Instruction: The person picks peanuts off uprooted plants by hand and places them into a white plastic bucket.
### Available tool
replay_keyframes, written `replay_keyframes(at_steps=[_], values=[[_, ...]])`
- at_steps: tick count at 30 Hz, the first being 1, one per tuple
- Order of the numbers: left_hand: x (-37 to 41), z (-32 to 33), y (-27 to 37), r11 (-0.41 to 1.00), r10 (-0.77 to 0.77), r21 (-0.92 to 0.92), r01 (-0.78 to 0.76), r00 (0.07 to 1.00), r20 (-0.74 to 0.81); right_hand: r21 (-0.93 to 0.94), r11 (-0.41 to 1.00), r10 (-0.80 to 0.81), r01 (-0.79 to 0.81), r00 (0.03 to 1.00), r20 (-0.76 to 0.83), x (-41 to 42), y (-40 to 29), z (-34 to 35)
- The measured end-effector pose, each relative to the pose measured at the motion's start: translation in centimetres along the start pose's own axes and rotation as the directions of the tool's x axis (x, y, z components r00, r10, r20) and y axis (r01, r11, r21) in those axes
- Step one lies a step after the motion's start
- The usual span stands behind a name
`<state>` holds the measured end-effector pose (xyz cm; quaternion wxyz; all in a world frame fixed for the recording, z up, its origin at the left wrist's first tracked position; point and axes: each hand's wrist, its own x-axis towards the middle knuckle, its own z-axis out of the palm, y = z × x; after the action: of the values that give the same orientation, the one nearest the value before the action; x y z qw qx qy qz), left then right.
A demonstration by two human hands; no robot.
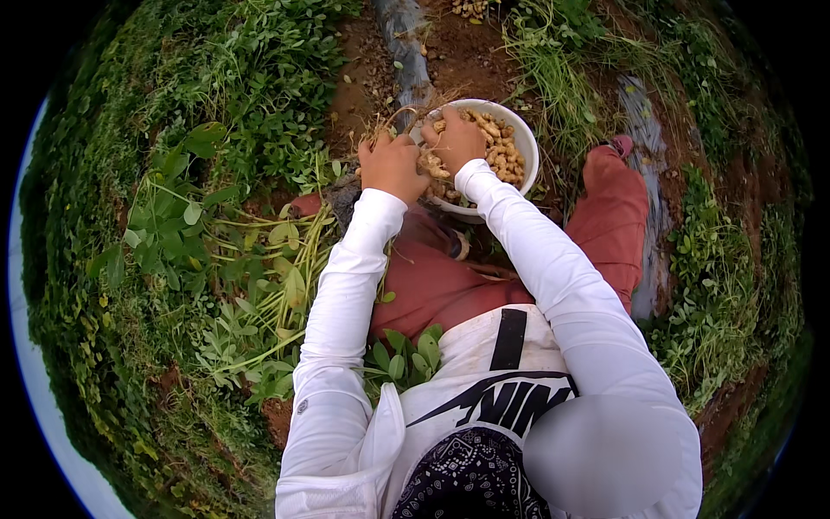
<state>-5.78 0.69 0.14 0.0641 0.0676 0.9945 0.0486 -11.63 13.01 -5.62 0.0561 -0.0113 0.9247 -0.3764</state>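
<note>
My left hand grips the root end of an uprooted peanut plant, beside the left rim of a white bowl. The plant's leafy stems trail to the left of my left forearm, and thin dry roots stick out above the fingers. Over the bowl, my right hand has its fingers curled about a peanut pod. A cluster of pods hangs between the two hands. Many loose peanuts lie in the bowl. My fingers partly hide the roots and the bowl's left side.
My legs in red trousers are spread around the bowl. Strips of plastic mulch film run over reddish soil. Dense green plants grow at the left. More pods lie at the top edge.
</note>
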Motion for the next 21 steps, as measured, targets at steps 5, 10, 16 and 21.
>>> replay_keyframes(at_steps=[5, 10, 16, 21], values=[[0.3, -0.4, -0.1, 1.0, -0.008, -0.001, 0.008, 1.0, -0.02, 0.268, 0.95, 0.191, -0.16, 0.977, -0.094, 1.0, 1.5, 1.8], [-1.6, -0.2, -1.6, 0.994, -0.002, -0.112, -0.002, 0.999, -0.035, 0.671, 0.549, 0.634, -0.497, 0.772, 0.053, 5.4, 9.2, -2.5], [-0.3, 0.3, -2.7, 0.98, -0.054, -0.193, 0.042, 0.997, -0.058, 0.788, 0.353, 0.387, -0.504, 0.846, 0.367, 4.0, 12.0, -1.7], [-0.1, 0.0, -2.4, 0.976, -0.037, -0.218, 0.025, 0.998, -0.052, 0.466, 0.835, 0.174, -0.292, 0.944, 0.28, 3.4, 12.4, -1.9]])
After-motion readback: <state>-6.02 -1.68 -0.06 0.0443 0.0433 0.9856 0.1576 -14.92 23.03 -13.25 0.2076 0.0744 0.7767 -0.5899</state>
